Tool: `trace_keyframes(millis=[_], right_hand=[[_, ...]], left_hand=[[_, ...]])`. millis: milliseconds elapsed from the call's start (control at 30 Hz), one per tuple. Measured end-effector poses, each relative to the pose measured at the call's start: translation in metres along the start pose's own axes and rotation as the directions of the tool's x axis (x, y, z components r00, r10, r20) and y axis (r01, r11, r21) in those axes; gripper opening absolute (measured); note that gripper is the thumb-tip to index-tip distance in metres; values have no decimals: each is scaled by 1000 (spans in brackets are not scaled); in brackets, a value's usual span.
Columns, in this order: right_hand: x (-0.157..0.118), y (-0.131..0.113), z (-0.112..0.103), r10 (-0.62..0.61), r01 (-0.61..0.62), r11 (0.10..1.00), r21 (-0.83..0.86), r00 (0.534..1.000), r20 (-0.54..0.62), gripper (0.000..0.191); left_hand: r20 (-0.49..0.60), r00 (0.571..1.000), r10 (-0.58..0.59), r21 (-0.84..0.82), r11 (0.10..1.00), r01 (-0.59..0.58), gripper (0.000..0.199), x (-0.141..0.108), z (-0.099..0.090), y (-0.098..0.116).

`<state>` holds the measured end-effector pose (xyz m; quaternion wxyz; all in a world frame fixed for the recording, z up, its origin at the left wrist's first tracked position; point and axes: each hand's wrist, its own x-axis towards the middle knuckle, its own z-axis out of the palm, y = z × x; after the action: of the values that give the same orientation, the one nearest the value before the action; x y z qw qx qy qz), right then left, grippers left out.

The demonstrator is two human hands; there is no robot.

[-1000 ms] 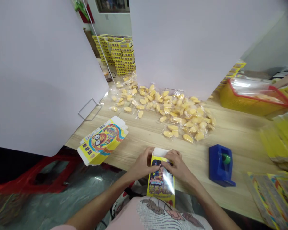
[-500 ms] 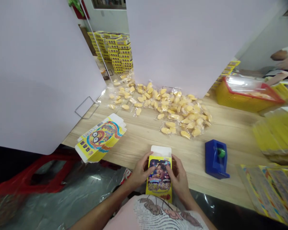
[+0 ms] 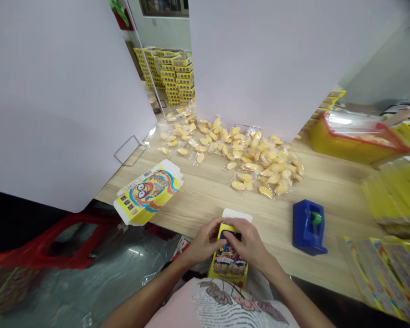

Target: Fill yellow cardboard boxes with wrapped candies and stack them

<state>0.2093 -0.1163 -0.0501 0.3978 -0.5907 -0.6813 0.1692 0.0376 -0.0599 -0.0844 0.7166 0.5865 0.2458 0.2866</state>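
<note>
Carton (image 3: pixel 228 263) between left hand (image 3: pixel 203 241), right hand (image 3: pixel 248 241) (fingers (image 3: pixel 234 229) atop).

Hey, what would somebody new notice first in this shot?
A heap of yellow snacks in clear wrappers spreads across the far middle of the wooden table. Nearest the camera, the left hand and right hand grip a yellow printed carton at the table's edge. Stacked yellow boxes rise far behind.

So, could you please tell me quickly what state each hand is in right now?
Left hand: closed, holding the yellow printed carton.
Right hand: closed, holding the same yellow printed carton.
</note>
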Motion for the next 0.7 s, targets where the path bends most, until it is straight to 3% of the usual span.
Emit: trace_keyframes(millis=[33,100,133,233,333,433,533,600,700], right_hand=[[-6,3,-1,32,-31,1000,4,993,-116,19],[-19,11,-1,157,-149,988,51,927,-339,21],[-26,15,0,249,-218,968,123,892,-377,24],[-44,24,10,485,-351,808,474,853,-195,41],[-54,28,20,561,-380,639,669,825,-67,49],[-61,30,18,562,-392,693,605,820,-112,35],[-62,32,9,491,-346,779,523,855,-167,22],[-60,32,3,433,-302,811,502,886,-167,18],[-55,31,-3,352,-254,863,436,922,-159,13]], left_hand=[[-7,999,-38,-37,999,38,48,0,-1,1],[-42,995,-91,-109,990,86,46,0,-4,3],[-59,993,-102,-139,986,93,47,1,-5,3],[-60,993,-106,-178,980,94,50,1,-7,-3],[-46,993,-106,-104,989,101,51,2,-4,-10],[-90,994,-59,160,984,73,29,5,1,-7],[-137,988,73,440,898,-6,10,10,7,6],[-129,984,123,484,874,-46,10,14,8,12],[-145,985,97,408,912,-30,7,16,5,16]])
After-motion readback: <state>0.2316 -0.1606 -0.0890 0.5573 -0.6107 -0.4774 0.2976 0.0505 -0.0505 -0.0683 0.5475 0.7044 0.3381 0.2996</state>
